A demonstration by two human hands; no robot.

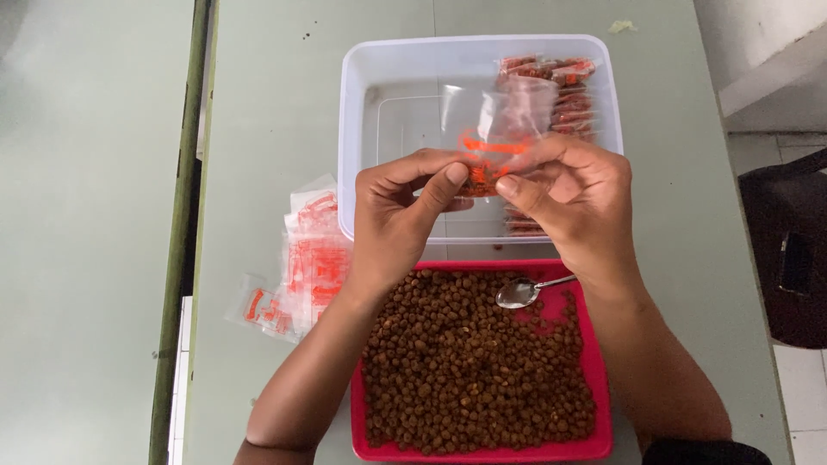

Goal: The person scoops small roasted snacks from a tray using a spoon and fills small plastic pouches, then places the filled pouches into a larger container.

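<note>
My left hand and my right hand together pinch a small clear plastic bag with orange print, held above a white plastic tub. The bag holds some brown pellets at its bottom, between my fingertips. Below my hands a red tray is filled with brown pellets. A metal spoon lies on the pellets at the tray's far right, bowl to the left.
Several filled bags are stacked along the tub's right side. A pile of empty clear bags with orange print lies on the grey-green table left of the tray. A dark bag sits on the floor at right.
</note>
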